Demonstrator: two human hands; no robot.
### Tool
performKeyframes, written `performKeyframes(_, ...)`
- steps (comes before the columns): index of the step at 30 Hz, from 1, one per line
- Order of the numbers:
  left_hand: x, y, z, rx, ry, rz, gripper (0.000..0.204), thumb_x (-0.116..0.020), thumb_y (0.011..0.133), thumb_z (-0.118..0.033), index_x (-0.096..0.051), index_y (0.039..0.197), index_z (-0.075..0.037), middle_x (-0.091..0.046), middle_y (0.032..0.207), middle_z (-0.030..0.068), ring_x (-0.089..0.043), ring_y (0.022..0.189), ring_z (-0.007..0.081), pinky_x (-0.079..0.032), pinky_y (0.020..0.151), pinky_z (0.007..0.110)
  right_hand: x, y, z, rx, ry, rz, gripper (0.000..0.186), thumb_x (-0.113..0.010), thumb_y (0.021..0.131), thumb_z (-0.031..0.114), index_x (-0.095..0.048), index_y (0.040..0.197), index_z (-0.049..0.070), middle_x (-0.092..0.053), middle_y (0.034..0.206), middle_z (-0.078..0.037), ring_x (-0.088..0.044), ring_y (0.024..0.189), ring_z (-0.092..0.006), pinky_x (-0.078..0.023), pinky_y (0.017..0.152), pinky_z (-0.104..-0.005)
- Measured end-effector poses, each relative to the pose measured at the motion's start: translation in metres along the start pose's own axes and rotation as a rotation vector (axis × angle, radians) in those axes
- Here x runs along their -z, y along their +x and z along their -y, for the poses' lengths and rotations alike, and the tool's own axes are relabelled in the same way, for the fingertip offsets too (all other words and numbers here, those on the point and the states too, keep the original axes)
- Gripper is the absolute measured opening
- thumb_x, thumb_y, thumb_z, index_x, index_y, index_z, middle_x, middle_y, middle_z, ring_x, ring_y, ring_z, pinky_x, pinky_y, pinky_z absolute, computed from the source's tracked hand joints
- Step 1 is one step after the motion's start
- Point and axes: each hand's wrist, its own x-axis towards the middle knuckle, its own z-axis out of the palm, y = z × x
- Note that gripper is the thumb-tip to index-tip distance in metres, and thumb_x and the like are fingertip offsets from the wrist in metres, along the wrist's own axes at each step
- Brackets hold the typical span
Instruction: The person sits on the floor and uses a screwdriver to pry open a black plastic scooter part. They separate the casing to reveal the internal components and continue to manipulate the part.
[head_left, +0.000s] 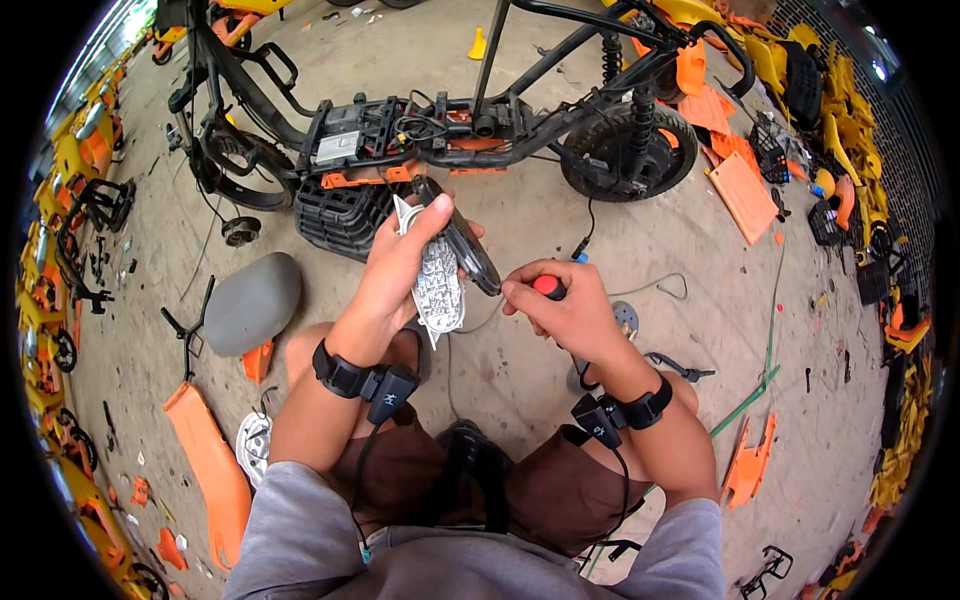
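Note:
My left hand (405,250) is closed around a silver, ribbed oval lamp part (438,285) with pointed ends, along with a long, glossy black cover (470,250). The cover lies at an angle across the lamp part's upper right side. My right hand (572,305) is closed on a tool whose red-and-black handle end (548,287) pokes out above the fingers; its shaft cannot be made out. The right thumb and forefinger meet at the lower tip of the black cover. Both hands are held above the floor, between my knees and the motorbike frame.
A stripped motorbike frame (420,130) stands ahead. On the left lie a grey seat (253,303) and a long orange panel (212,470). An orange bracket (750,460) and a green cable (745,402) lie to the right. Yellow body parts (850,120) are piled along the edge.

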Motion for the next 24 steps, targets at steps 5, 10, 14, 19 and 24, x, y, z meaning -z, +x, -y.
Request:
performKeyframes(5,0.0016,0.0008,-0.0007,0.002,0.053,-0.009,0.039,-0.063,0.096,-0.032,-0.052,0.122,-0.005,-0.069,0.091,0.0178,-0.070,0.068,0.0209,-0.062,0.059,0.034,-0.0010,0.0000,0.0008,-0.022,-0.040,0.014,0.021,-0.071,0.087,0.017,-0.072,0.093,-0.002,-0.069,0.072,-0.003,-0.054,0.059,-0.0042,-0.043,0.054,-0.0210)
performKeyframes(10,0.0026,0.0011,-0.0004,0.008,0.048,-0.010,0.039,-0.063,0.096,-0.032,-0.053,0.122,-0.005,-0.069,0.090,0.0174,-0.070,0.068,0.0205,-0.062,0.059,0.033,-0.0041,0.0006,0.0003,0.016,-0.087,-0.005,0.021,-0.071,0.085,0.016,-0.072,0.091,-0.003,-0.067,0.072,-0.002,-0.056,0.066,-0.0045,-0.046,0.061,-0.0213)
performKeyframes(14,0.0048,0.0027,0.0007,0.011,0.059,-0.014,0.039,-0.064,0.096,-0.032,-0.053,0.121,-0.004,-0.069,0.089,0.0174,-0.070,0.069,0.0205,-0.061,0.059,0.034,-0.0038,0.0006,0.0003,-0.020,-0.065,-0.001,0.021,-0.071,0.084,0.016,-0.072,0.092,-0.003,-0.067,0.073,-0.002,-0.057,0.068,-0.0049,-0.047,0.063,-0.0218)
performKeyframes(19,0.0051,0.0031,0.0011,0.016,0.067,-0.021,0.039,-0.065,0.095,-0.032,-0.054,0.121,-0.004,-0.069,0.089,0.0179,-0.070,0.070,0.0208,-0.062,0.059,0.034,-0.0043,-0.0004,0.0028,-0.013,-0.108,0.000,0.021,-0.070,0.084,0.016,-0.072,0.093,-0.003,-0.068,0.073,-0.003,-0.058,0.068,-0.0057,-0.048,0.064,-0.0226)
performKeyframes(24,0.0047,0.0031,0.0013,0.025,0.071,-0.039,0.040,-0.065,0.095,-0.033,-0.054,0.121,-0.004,-0.069,0.090,0.0183,-0.070,0.070,0.0215,-0.062,0.059,0.035,-0.0050,0.0003,-0.0022,0.031,-0.128,-0.001,0.021,-0.070,0.085,0.016,-0.072,0.093,-0.003,-0.069,0.074,-0.004,-0.059,0.069,-0.0065,-0.049,0.065,-0.0231)
